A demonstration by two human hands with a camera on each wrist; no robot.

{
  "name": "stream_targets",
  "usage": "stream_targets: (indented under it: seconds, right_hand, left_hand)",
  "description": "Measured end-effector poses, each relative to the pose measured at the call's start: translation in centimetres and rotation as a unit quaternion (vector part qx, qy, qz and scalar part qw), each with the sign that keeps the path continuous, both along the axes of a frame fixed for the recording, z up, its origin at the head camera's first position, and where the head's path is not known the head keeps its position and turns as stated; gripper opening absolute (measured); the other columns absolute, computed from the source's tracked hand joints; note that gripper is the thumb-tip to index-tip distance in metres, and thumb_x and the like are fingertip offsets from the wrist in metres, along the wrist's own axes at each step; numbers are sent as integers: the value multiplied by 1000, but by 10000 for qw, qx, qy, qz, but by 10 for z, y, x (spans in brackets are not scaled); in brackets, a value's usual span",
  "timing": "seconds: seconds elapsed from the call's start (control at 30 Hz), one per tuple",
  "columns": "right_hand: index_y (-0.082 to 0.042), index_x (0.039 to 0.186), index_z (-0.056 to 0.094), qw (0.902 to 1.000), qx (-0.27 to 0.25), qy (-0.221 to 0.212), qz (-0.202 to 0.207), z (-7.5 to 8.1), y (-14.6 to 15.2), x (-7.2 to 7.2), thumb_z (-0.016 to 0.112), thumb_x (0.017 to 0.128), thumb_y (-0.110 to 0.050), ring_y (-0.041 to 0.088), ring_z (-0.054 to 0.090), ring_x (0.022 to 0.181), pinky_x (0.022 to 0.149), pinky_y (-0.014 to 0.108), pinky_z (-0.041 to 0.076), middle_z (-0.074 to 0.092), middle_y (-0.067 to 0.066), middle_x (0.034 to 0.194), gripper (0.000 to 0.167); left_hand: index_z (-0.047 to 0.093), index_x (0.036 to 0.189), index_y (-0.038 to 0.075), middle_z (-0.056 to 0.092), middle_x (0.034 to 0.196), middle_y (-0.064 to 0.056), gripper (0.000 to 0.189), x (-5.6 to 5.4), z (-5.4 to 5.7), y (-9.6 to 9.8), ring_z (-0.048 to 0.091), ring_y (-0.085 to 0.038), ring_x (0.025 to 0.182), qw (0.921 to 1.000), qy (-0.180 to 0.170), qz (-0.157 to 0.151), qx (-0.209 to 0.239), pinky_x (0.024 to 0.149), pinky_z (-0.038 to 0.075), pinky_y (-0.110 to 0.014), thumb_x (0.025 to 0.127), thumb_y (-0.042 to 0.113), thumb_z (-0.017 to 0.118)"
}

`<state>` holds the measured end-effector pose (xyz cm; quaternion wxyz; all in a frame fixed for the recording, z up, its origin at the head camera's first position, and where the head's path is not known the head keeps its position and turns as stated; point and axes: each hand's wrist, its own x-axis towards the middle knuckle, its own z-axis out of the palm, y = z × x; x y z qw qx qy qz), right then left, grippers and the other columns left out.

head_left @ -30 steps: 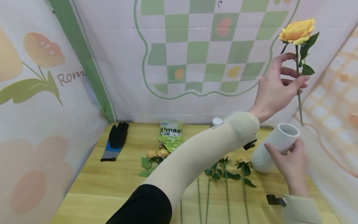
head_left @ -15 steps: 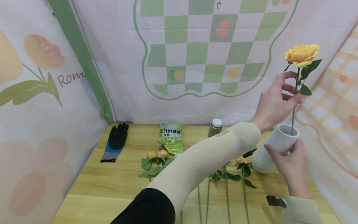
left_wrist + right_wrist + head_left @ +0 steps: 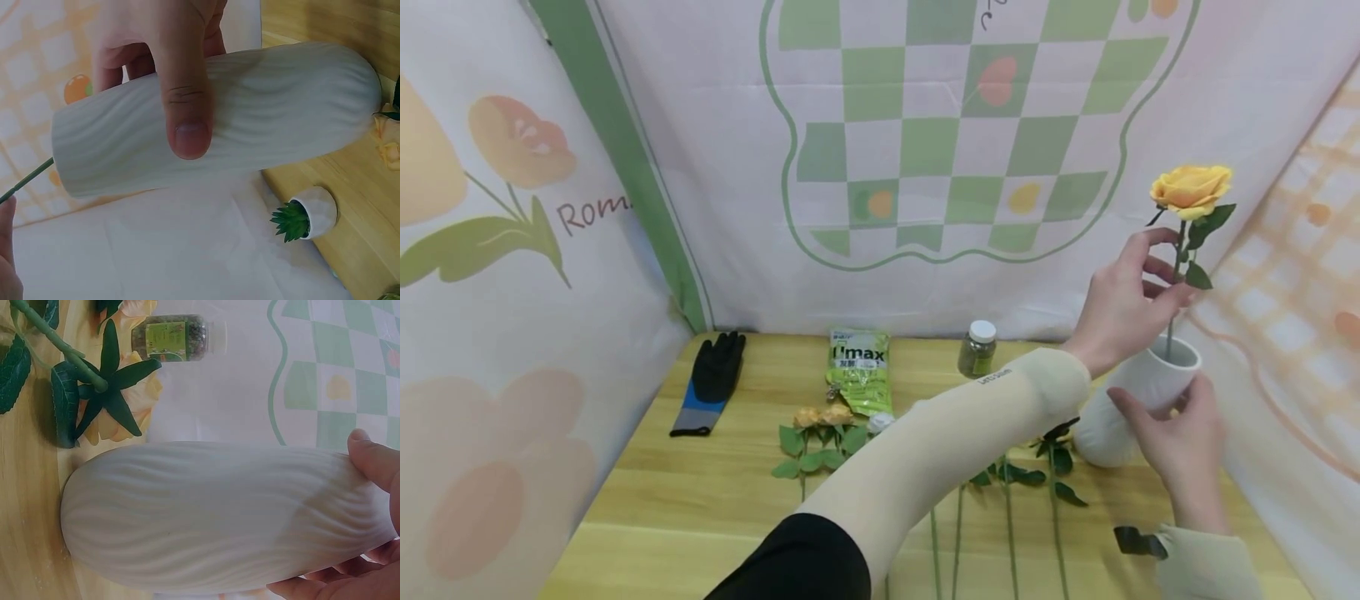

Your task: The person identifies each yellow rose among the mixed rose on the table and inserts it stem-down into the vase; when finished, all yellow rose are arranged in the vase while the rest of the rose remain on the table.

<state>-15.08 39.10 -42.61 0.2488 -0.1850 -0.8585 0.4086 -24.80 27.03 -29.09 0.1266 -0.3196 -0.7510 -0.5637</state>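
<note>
In the head view my left hand (image 3: 1131,304) pinches the stem of a yellow rose (image 3: 1191,192), whose bloom stands upright above the fingers. The lower end of that stem goes into the mouth of a white ribbed vase (image 3: 1116,412). Tilted to the right, the vase rests its base on the table while my right hand (image 3: 1183,446) grips it near the rim. In the left wrist view the right thumb (image 3: 187,119) lies across the vase, and the green stem (image 3: 31,178) enters its mouth. The stem's end is hidden inside.
More roses (image 3: 823,415) lie on the wooden table, partly hidden by my left forearm. Behind stand a green bag (image 3: 859,371) and a lidded jar (image 3: 977,350). A black and blue glove (image 3: 711,379) lies left. The left wrist view shows a potted succulent (image 3: 315,212).
My left hand has lowered the rose, bringing its stem from above the vase into the mouth, then shifted slightly left. The right hand and the vase have stayed nearly in place.
</note>
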Motion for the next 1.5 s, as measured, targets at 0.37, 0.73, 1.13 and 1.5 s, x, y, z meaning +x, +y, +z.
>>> stream_targets:
  seconds: [0.37, 0.73, 1.13, 1.5]
  right_hand:
    - [-13, 165, 39, 10000, 49, 76, -5, 3, -4, -3, 90, 90, -36, 43, 55, 135, 96, 31, 46, 54, 17, 156, 93]
    - [-14, 167, 35, 9999, -126, -11, 3, -2, -2, -2, 89, 91, -36, 42, 52, 137, 106, 44, 48, 51, 17, 159, 95]
    - [-12, 168, 33, 9999, -122, -28, -28, -4, 0, -3, 88, 91, -36, 45, 52, 138, 111, 59, 48, 49, 21, 160, 97]
    - [-10, 166, 36, 9999, 70, -22, -110, -4, 3, -2, 90, 89, -38, 43, 54, 134, 88, 27, 45, 54, 21, 156, 98]
  left_hand:
    - [49, 147, 29, 67, 94, 19, 60, -4, -10, 0, 62, 14, 75, 9996, -39, -4, -274, 74, 48, -1, 98, 18, 82]
    - [53, 148, 28, 72, 97, 17, 60, -8, -37, -1, 63, 14, 77, 9983, -140, -4, -573, 73, 49, -2, 97, 20, 84]
    - [60, 142, 27, 73, 104, 18, 48, -12, -60, -6, 63, 15, 80, 9985, -170, 50, -518, 73, 50, -2, 99, 31, 82]
    - [77, 121, 26, 74, 114, 21, 16, -12, -67, -7, 59, 19, 84, 9918, 334, -118, -1231, 77, 46, 1, 107, 28, 72]
